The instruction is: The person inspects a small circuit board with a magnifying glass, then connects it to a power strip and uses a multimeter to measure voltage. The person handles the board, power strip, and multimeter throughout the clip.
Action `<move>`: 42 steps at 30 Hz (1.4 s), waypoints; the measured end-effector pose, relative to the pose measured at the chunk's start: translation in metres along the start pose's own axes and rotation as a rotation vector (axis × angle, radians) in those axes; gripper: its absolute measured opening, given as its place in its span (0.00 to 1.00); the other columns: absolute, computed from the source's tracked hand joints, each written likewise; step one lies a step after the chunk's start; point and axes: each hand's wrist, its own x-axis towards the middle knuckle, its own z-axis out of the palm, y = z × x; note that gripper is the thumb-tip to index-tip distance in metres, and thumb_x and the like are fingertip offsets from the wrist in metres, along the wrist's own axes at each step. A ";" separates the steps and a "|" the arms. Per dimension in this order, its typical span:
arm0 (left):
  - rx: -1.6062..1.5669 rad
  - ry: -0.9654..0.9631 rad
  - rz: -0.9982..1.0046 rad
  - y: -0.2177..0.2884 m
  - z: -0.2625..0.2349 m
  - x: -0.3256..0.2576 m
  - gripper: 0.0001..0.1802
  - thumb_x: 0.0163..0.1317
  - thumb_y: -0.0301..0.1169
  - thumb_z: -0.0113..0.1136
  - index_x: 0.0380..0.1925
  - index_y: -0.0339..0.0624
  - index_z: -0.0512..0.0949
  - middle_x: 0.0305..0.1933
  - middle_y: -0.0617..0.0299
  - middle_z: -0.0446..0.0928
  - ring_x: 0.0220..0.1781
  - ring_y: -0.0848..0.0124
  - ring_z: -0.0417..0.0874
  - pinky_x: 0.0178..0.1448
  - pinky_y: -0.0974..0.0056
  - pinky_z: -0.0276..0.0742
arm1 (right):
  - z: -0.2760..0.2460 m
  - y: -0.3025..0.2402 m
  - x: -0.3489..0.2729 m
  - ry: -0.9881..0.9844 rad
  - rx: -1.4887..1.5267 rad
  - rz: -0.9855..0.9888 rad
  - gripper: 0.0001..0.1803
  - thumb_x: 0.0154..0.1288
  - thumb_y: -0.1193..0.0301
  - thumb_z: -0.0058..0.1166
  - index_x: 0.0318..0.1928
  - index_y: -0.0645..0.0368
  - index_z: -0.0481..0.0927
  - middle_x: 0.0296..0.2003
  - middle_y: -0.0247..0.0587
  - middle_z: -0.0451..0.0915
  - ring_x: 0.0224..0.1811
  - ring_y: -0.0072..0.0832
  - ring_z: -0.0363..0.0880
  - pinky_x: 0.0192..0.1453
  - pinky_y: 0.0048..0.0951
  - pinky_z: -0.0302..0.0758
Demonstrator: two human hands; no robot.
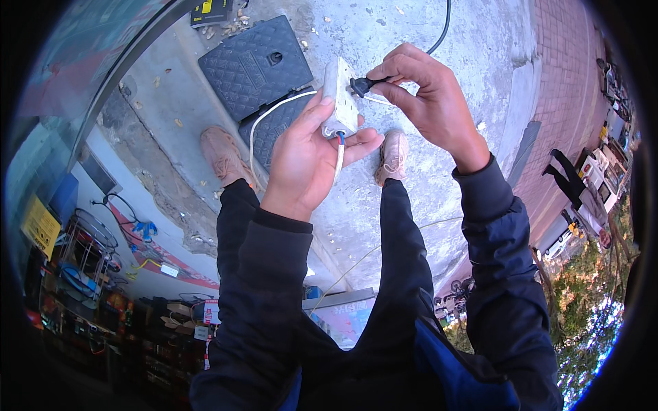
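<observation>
My left hand (306, 152) cradles a white power strip (336, 103) from below, thumb along its side and fingers underneath. Out of the strip's near end comes a white cable (340, 156) with blue and red wires showing at the entry. Between the thumb and fingers of my right hand (428, 96) is a black plug (361, 86). The plug meets the socket face of the strip; how deep its pins sit is hidden. A black cord (445, 31) runs up and away behind my right hand.
On the concrete at the left lies a black panel with a quilted pattern (253, 65). Beyond it sits a black and yellow box (210, 12). A thin cable (356, 260) crosses the ground between my feet. Cluttered shelves (82, 267) stand at the lower left, and a person (579, 195) is far right.
</observation>
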 end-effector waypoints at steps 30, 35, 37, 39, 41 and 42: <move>1.137 0.445 0.618 0.026 -0.082 -0.083 0.23 0.69 0.25 0.59 0.65 0.35 0.76 0.37 0.65 0.80 0.36 0.81 0.77 0.42 0.73 0.73 | 0.124 0.023 0.036 0.261 -0.160 0.035 0.18 0.67 0.76 0.62 0.58 0.55 0.84 0.60 0.48 0.78 0.49 0.34 0.87 0.49 0.30 0.84; 1.016 0.462 0.672 0.032 -0.080 -0.085 0.22 0.71 0.21 0.51 0.64 0.39 0.77 0.42 0.60 0.84 0.37 0.77 0.79 0.45 0.70 0.77 | 0.183 -0.056 -0.049 -0.046 0.093 0.403 0.30 0.63 0.78 0.62 0.67 0.61 0.73 0.63 0.53 0.76 0.64 0.41 0.78 0.65 0.37 0.77; 0.822 0.388 0.578 0.035 -0.074 -0.089 0.23 0.71 0.20 0.50 0.65 0.40 0.76 0.45 0.58 0.84 0.37 0.77 0.80 0.45 0.69 0.77 | 0.220 -0.075 -0.065 -0.225 0.352 0.384 0.33 0.64 0.74 0.62 0.69 0.64 0.69 0.68 0.56 0.72 0.70 0.47 0.72 0.72 0.40 0.68; 0.717 0.325 0.525 0.043 -0.071 -0.094 0.24 0.71 0.19 0.49 0.67 0.38 0.74 0.50 0.56 0.84 0.38 0.76 0.81 0.44 0.68 0.78 | 0.254 -0.085 -0.070 -0.289 0.445 0.332 0.28 0.69 0.67 0.56 0.67 0.65 0.70 0.66 0.61 0.73 0.70 0.49 0.72 0.71 0.41 0.69; 0.677 0.327 0.528 0.049 -0.070 -0.100 0.25 0.71 0.19 0.49 0.68 0.35 0.72 0.51 0.54 0.83 0.40 0.76 0.82 0.46 0.67 0.79 | 0.269 -0.090 -0.069 -0.277 0.474 0.273 0.26 0.70 0.66 0.55 0.64 0.66 0.73 0.63 0.61 0.76 0.69 0.49 0.74 0.69 0.41 0.70; 0.646 0.319 0.564 0.052 -0.070 -0.101 0.25 0.71 0.19 0.48 0.68 0.34 0.71 0.51 0.54 0.83 0.41 0.75 0.83 0.47 0.67 0.79 | 0.271 -0.092 -0.065 -0.271 0.483 0.239 0.25 0.70 0.65 0.55 0.63 0.66 0.74 0.62 0.61 0.77 0.68 0.49 0.74 0.69 0.41 0.70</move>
